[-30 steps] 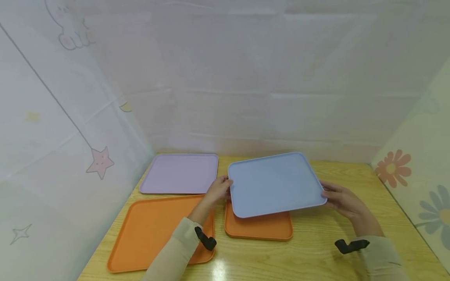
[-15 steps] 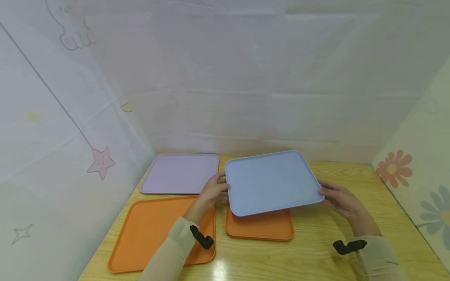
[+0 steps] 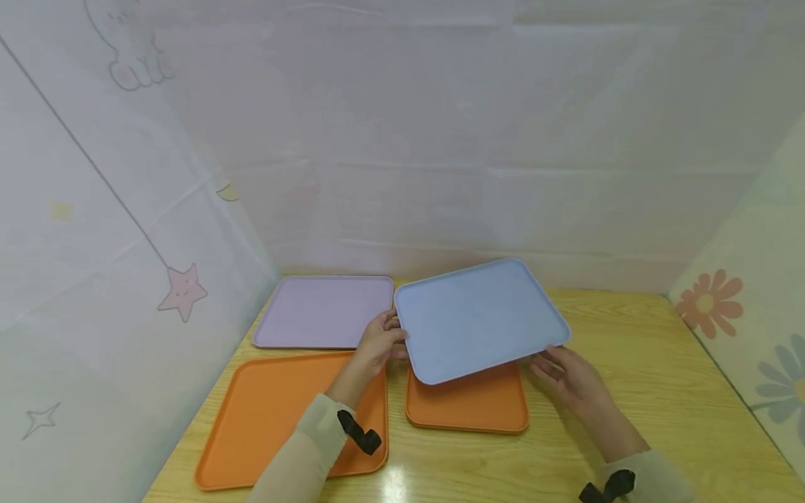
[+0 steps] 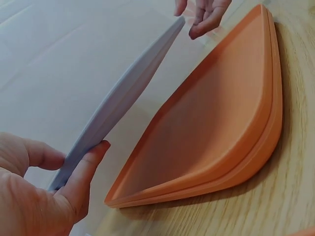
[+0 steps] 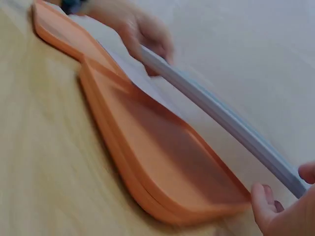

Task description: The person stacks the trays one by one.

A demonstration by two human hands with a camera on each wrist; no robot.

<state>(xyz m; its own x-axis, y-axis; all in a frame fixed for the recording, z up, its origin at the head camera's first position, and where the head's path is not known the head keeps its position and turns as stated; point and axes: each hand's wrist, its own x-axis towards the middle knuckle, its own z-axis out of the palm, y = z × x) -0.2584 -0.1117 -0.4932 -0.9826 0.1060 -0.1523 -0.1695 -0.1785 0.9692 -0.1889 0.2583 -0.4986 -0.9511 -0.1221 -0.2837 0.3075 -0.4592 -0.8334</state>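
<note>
A light blue tray point(image 3: 478, 318) is held up at a tilt in the head view, its far right corner highest. My left hand point(image 3: 375, 344) pinches its left edge, with thumb point(image 4: 47, 155) and fingers on opposite faces. At the near right edge is my right hand point(image 3: 577, 384); its thumb point(image 5: 307, 172) is right at the rim, while its fingers point(image 5: 266, 201) are spread below and apart from the tray. Under the blue tray lies a small stack of orange trays point(image 3: 465, 412), partly covered by it.
A larger orange tray point(image 3: 270, 412) lies at the front left, partly hidden by the left forearm. Behind it lies a purple tray point(image 3: 323, 311). The wooden table point(image 3: 635, 363) meets a pale sheet backdrop point(image 3: 440, 140) at the back and sides.
The blue tray has shifted left and back, and its far right corner has risen. My right hand has moved from the right edge to the near right edge, loosening its grip.
</note>
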